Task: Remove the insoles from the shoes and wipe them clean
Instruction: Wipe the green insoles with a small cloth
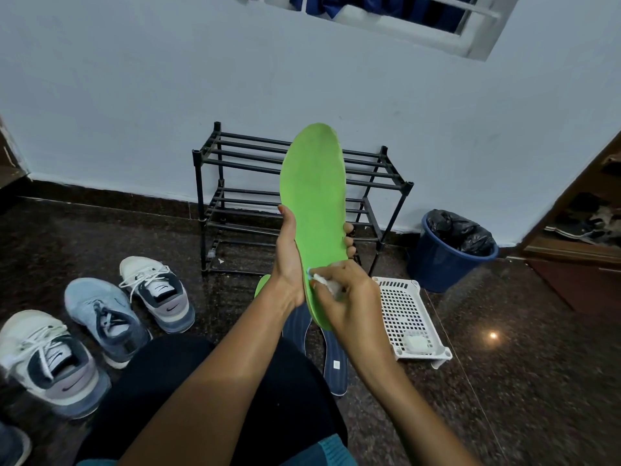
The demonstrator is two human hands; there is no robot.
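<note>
Head view: a flat, matte green insole is held upright before a black barred shoe rack, with its long axis near vertical and its rounded toe end up. Its middle is clasped by the left grip, thumb and fingertips curled over both edges. A white wipe is pinched by the right grip against the heel's left edge.

Black 2-tier shoe rack stands against the pale blue wall, centre bkgd. Blue bin w/ black liner bag sits to the rack's right. White perforated basket lies on the dark speckled floor, just in front of the bin. Window at top; wooden cabinet at far right.
</note>
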